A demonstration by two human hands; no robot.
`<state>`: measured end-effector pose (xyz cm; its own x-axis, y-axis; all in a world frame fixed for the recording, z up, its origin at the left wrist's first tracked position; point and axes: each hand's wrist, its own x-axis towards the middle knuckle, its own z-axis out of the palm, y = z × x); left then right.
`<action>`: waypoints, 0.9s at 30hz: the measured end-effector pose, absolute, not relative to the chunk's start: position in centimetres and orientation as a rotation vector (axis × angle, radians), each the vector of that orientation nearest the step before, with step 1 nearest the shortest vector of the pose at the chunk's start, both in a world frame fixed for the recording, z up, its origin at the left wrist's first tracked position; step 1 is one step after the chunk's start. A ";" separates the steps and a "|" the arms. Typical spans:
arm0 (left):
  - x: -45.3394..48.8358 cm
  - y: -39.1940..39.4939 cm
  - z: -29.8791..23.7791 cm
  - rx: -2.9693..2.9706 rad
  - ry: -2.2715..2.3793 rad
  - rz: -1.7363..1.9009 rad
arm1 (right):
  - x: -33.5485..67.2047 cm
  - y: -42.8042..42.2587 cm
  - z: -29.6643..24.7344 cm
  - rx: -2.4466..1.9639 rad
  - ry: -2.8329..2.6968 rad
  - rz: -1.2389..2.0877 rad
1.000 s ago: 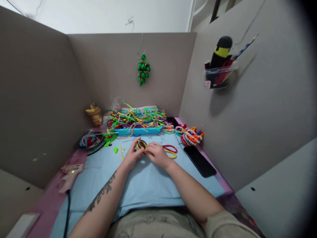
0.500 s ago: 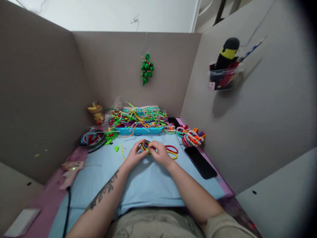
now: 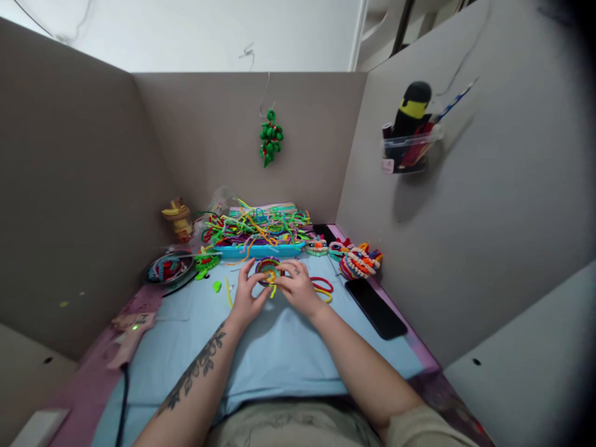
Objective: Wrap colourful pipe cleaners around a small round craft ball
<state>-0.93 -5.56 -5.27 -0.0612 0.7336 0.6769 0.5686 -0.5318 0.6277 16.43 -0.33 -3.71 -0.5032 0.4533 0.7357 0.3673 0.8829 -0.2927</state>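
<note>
A small round coil of coloured pipe cleaners (image 3: pixel 269 269) is held up between both hands, just above the light blue mat (image 3: pixel 274 347). My left hand (image 3: pixel 248 297) grips its left edge with fingers curled. Pinching the coil's right edge is my right hand (image 3: pixel 298 287). A yellow strand hangs from the coil between the two hands. Red and yellow pipe cleaner loops (image 3: pixel 323 288) lie on the mat just right of my right hand.
A blue tray heaped with pipe cleaners (image 3: pixel 256 230) stands behind the hands. Finished woven pieces (image 3: pixel 358 261) and a black phone (image 3: pixel 375 307) lie at the right. At the left sit a round tin (image 3: pixel 170 268) and a glue gun (image 3: pixel 133 332). Grey partitions wall the desk.
The coil has been lifted and tilted so its face turns toward me; both hands moved slightly away from me with it. A yellow strand now hangs below it.
</note>
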 end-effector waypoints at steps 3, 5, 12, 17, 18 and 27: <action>-1.4 -5.5 -4.9 2.245 1.548 1.566 | 16.7 0.0 -3.9 -0.604 -2.159 0.071; -1.6 -5.4 -4.8 2.327 1.561 1.569 | 16.8 0.1 -4.0 -0.603 -2.159 0.065; -1.2 -5.6 -5.0 2.317 1.623 1.642 | 16.4 0.1 -4.2 -0.659 -2.121 0.189; -1.2 -5.5 -4.9 2.359 1.638 1.568 | 16.3 0.1 -4.3 -0.658 -2.118 0.197; -1.3 -5.5 -4.9 2.370 1.643 1.542 | 16.3 0.0 -4.3 -0.644 -2.123 0.196; -1.4 -5.3 -5.3 2.362 1.627 1.518 | 15.9 -0.3 -4.3 -0.565 -2.140 0.326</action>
